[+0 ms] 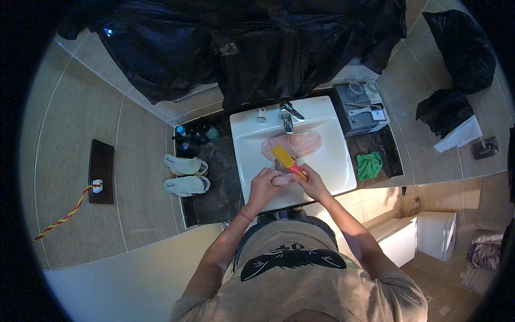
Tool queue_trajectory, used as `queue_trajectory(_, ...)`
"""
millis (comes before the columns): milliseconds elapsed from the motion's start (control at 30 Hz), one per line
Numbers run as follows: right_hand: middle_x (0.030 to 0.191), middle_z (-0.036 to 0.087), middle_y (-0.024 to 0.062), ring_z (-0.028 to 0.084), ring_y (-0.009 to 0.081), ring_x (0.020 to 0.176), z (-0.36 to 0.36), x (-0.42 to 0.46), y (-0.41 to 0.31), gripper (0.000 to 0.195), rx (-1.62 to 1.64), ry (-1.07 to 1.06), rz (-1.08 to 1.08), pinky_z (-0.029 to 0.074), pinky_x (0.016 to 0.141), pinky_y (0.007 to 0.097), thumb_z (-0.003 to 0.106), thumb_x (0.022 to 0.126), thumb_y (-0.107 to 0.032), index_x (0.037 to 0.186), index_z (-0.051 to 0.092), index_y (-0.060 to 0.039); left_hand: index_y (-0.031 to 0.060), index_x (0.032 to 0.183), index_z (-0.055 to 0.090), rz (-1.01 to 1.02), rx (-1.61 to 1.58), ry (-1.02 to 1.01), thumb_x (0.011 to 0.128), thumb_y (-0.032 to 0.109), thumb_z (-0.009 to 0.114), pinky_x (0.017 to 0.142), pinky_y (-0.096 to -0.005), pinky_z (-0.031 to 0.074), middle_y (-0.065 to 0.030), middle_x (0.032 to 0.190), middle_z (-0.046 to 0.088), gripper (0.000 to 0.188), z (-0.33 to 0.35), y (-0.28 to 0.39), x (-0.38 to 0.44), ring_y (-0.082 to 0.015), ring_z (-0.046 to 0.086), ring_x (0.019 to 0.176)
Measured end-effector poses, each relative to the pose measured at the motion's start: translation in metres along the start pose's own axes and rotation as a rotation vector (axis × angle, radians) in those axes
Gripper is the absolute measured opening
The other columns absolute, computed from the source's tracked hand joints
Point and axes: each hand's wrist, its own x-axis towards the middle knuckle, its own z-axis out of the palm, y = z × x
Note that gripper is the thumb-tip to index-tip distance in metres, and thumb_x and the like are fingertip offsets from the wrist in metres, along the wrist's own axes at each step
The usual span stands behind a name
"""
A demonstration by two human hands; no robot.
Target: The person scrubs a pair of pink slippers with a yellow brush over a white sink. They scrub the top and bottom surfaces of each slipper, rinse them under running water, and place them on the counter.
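Over the front of a white washbasin (334, 161), my left hand (262, 186) is closed around a pale pink slipper (282, 180); much of it is hidden by the hands and the brush. My right hand (314, 186) grips the red handle of a brush (283, 156), whose yellow head points up and left across the basin. That hand is also close against the held slipper's right end. Another pink slipper (310, 144), with a mesh-patterned upper, lies in the basin below the chrome faucet (287, 116).
Left on the dark counter (219, 169) are two pale shoes (185, 185) and several bottles (195, 139). To the right are a green cloth (369, 166) and a grey box (356, 108) bearing small items. Black plastic sheeting (257, 44) hangs behind the basin. A corded plug (97, 186) sits in the left wall.
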Motion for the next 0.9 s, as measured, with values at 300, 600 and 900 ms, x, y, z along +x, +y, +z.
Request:
queue_trajectory(300, 0.052, 0.048, 0.0154, 0.044, 0.0251, 0.044, -0.014, -0.013, -0.028, 0.039, -0.460, -0.038, -0.086, 0.036, 0.047, 0.0346, 0.056, 0.087, -0.038, 0.072, 0.061, -0.0015, -0.0008, 0.078, 0.064, -0.038, -0.098, 0.257, 0.064, 0.008, 0.075, 0.056, -0.0307, 0.047, -0.0110, 0.084, 0.059, 0.020, 0.020, 0.002, -0.013, -0.0219, 0.060, 0.073)
queue_trajectory(600, 0.052, 0.042, -0.0005, 0.040, 0.0075, 0.053, -0.018, -0.013, -0.010, 0.039, -0.224, -0.021, 0.031, 0.036, 0.050, 0.0262, 0.059, 0.087, -0.036, 0.074, 0.064, 0.0005, -0.0050, 0.071, 0.057, -0.123, -0.089, 0.274, 0.064, 0.009, 0.078, 0.054, -0.0262, 0.043, -0.0058, 0.073, 0.049, 0.026, 0.006, -0.002, -0.032, -0.0142, 0.050, 0.063)
queue_trajectory(900, 0.048, 0.045, 0.0057, 0.038, 0.0099, 0.047, -0.028, 0.002, 0.043, 0.042, -0.350, 0.104, 0.017, 0.034, 0.046, 0.0289, 0.058, 0.086, -0.042, 0.078, 0.068, -0.0021, -0.0058, 0.075, 0.054, -0.101, -0.137, 0.281, 0.064, 0.005, 0.076, 0.055, -0.0250, 0.041, -0.0064, 0.072, 0.046, 0.026, -0.009, -0.017, -0.049, -0.0141, 0.048, 0.063)
